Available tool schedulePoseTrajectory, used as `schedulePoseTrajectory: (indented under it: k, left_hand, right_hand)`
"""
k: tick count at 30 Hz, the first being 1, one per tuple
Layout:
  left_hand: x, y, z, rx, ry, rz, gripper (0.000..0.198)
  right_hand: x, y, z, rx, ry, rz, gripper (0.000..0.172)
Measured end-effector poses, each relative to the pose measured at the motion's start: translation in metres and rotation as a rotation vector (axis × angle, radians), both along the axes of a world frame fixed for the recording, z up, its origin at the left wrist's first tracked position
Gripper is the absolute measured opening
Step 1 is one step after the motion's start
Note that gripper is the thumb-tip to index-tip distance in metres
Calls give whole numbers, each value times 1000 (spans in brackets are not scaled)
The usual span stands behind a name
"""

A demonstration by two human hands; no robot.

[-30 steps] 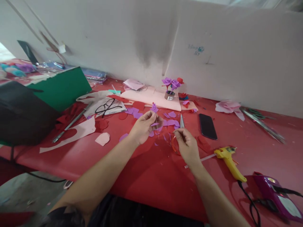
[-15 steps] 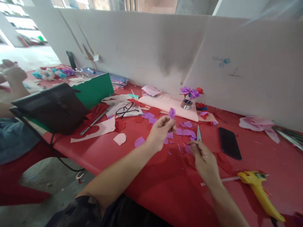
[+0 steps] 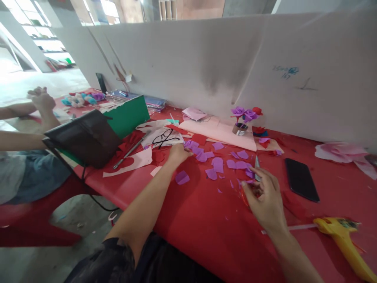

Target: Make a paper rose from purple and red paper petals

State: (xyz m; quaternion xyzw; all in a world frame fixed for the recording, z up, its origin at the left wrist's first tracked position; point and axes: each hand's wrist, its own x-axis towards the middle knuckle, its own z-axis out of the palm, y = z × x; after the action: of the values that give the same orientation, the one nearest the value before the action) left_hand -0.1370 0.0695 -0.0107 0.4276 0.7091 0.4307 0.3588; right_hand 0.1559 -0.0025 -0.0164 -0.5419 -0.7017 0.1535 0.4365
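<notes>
My left hand point(image 3: 178, 154) reaches low over the table to the purple paper petals point(image 3: 202, 155), beside a pair of black-framed glasses point(image 3: 165, 137). Its back faces me and hides most of the fingers, so any grip there is unclear. My right hand point(image 3: 266, 196) hovers at the right end of the scattered petals, thumb and fingers apart. Beneath its fingertips lie purple scraps, and the metal tip of a tool point(image 3: 257, 163) shows behind them. The small purple paper bud cannot be made out apart from the loose pieces.
A black phone point(image 3: 302, 179) and a yellow glue gun point(image 3: 343, 236) lie at right. Purple paper roses point(image 3: 244, 114) stand in a small pot point(image 3: 239, 129) at the back. On the left are a dark bag point(image 3: 85, 137), a green board point(image 3: 129, 118) and another person's arm point(image 3: 45, 108).
My left hand, which held up a purple paper bud, has moved down and left to the petals. My right hand's pinched fingers have spread. The view has shifted left.
</notes>
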Motion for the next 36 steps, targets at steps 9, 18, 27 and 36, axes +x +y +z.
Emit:
schedulePoseTrajectory:
  k: [9,18,27,36]
  left_hand:
    - [1,-2,-10,23,96,15,23]
    - [-3,-11,6,64,-99,-26,26]
    - [4,-19,17,82,-437,-99,27]
    - [73,-43,41,128,-375,-470,12]
  right_hand:
    - [2,1,-3,67,-41,73,22]
    - [3,1,-4,52,-185,87,27]
    - [5,1,-6,30,-134,8,29]
    - [-3,-3,12,-63,193,28,29]
